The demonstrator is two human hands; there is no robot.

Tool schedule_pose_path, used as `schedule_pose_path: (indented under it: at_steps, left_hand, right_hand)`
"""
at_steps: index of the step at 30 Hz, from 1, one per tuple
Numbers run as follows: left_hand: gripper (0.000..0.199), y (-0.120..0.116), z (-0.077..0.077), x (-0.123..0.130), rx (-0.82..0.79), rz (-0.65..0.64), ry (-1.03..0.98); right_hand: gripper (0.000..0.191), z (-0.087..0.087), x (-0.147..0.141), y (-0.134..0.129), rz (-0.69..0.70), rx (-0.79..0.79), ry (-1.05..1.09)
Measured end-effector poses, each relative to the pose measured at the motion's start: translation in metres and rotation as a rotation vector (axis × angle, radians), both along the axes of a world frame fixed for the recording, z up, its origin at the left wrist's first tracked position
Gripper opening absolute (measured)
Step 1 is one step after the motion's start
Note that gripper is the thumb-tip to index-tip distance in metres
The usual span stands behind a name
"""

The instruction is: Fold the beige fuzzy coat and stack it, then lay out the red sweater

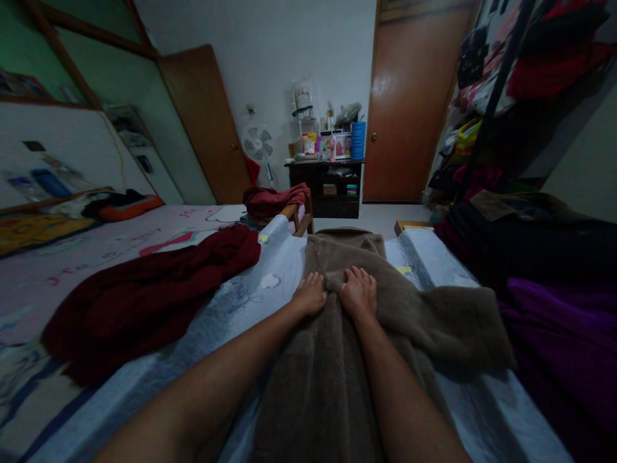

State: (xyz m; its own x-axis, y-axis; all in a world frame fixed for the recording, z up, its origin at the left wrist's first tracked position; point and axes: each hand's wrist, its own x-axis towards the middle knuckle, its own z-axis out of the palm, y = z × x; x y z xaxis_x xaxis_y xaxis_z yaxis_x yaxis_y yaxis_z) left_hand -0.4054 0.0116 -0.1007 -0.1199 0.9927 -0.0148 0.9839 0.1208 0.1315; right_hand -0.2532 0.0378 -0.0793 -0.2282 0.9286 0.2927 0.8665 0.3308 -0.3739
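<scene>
A brown fleecy coat point(347, 386) lies lengthwise in front of me, its collar point(344, 236) at the far end. One sleeve point(463, 321) spreads out to the right; the left sleeve does not show. My left hand point(311, 294) is closed on the coat's front, just left of its middle line. Close beside it, my right hand point(357, 290) grips the other side of the front. Fabric bunches between the two hands, and the thumbs are mostly hidden. Beneath the coat is a pale blue patterned sheet point(270, 283).
A dark red garment point(159, 296) lies to the left. On the right are a purple garment point(569, 334) and a heap of dark clothes point(540, 238). Beyond the far edge stand a wooden chair point(303, 222), a fan point(260, 143) and a black cabinet point(325, 186).
</scene>
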Motion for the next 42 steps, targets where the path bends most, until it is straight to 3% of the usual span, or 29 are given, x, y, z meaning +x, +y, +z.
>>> schedule_pose_path:
  at_steps: [5, 21, 28, 32, 35, 42]
  left_hand:
    - [0.056, -0.024, -0.005, 0.014, 0.130, -0.018, 0.096]
    - [0.056, -0.026, -0.004, 0.018, 0.213, 0.000, 0.130]
    - [0.055, -0.027, -0.005, 0.017, 0.232, -0.002, 0.128]
    - [0.054, -0.027, -0.007, 0.016, 0.233, -0.015, 0.130]
    - [0.053, -0.026, -0.007, 0.015, 0.243, -0.020, 0.115]
    - [0.052, -0.023, -0.010, 0.011, 0.258, -0.007, 0.052]
  right_hand:
    - [0.046, -0.002, 0.000, 0.001, 0.007, 0.008, -0.017]
    - [0.046, -0.003, 0.001, 0.002, -0.002, 0.025, -0.022]
    - [0.047, 0.007, -0.003, -0.002, -0.001, -0.007, -0.006]
    - [0.054, 0.014, -0.006, -0.008, 0.123, 0.055, -0.024]
    - [0.052, 0.013, -0.004, -0.009, 0.241, -0.011, -0.106]
    - [0.052, 0.007, 0.001, -0.004, 0.263, -0.114, -0.202]
